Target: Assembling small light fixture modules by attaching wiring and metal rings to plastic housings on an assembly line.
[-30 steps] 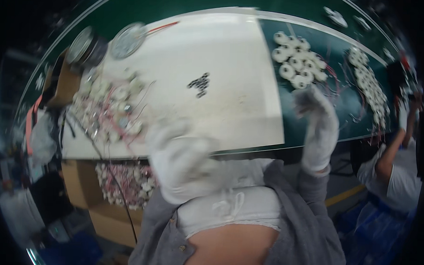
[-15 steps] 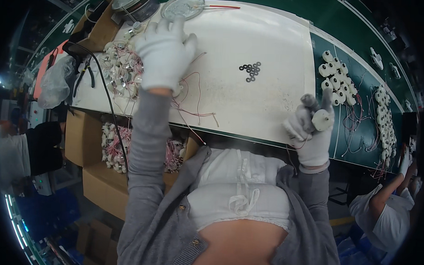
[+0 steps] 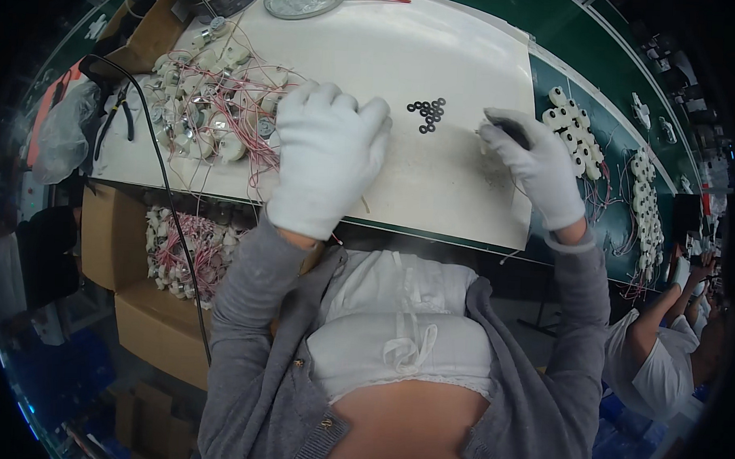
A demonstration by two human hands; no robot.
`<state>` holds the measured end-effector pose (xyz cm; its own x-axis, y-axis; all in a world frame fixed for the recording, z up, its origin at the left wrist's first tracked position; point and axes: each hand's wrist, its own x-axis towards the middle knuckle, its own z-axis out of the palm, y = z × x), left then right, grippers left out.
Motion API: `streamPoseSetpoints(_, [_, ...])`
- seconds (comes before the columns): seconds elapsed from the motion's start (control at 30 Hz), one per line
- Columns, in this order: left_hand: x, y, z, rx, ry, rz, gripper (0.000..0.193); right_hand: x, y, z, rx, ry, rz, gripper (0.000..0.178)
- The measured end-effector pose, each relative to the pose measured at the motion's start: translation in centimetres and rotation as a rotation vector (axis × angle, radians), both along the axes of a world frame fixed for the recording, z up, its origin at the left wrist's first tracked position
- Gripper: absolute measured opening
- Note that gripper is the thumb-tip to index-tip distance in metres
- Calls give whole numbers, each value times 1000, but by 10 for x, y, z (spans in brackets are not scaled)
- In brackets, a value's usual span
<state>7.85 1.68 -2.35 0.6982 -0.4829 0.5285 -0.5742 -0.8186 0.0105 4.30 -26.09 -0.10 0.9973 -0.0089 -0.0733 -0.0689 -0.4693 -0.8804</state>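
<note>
Parts (image 3: 225,127), white and pink-wired, are lying in one tangled heap beside the left hand (image 3: 329,159), whose fingers are resting bent and close together, tips hidden. The right hand (image 3: 540,163) is holding its fingers inward; pinching, I cannot tell for either. Roughly twelve black rings (image 3: 430,116) are sitting between; one cable (image 3: 163,167) is crossing one carton (image 3: 165,336).

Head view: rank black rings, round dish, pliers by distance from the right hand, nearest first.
From the right hand:
1. Black rings: just to its left, clustered on the white sheet.
2. Round dish: farther left, at the far side of the worktop.
3. Pliers: farthest, at the worktop's left end, beyond the heap of wired parts.
</note>
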Motion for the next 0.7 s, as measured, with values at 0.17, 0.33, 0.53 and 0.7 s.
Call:
streamPoseSetpoints(0.17, [-14, -6, -13, -202, -23, -47, 19, 36, 10, 1, -323, -65, 177, 40])
streamPoseSetpoints(0.33, [-18, -11, -27, -294, -8, 26, 30, 61, 7, -6, -392, -81, 268, 35])
streamPoseSetpoints(0.53, [-17, -9, -36, -335, -3, -10, 34, 64, 16, 0, -575, -164, 304, 34])
streamPoseSetpoints(0.7, [-19, -6, -34, -408, -61, -92, 39, 68, 15, -5, -641, -259, 342, 34])
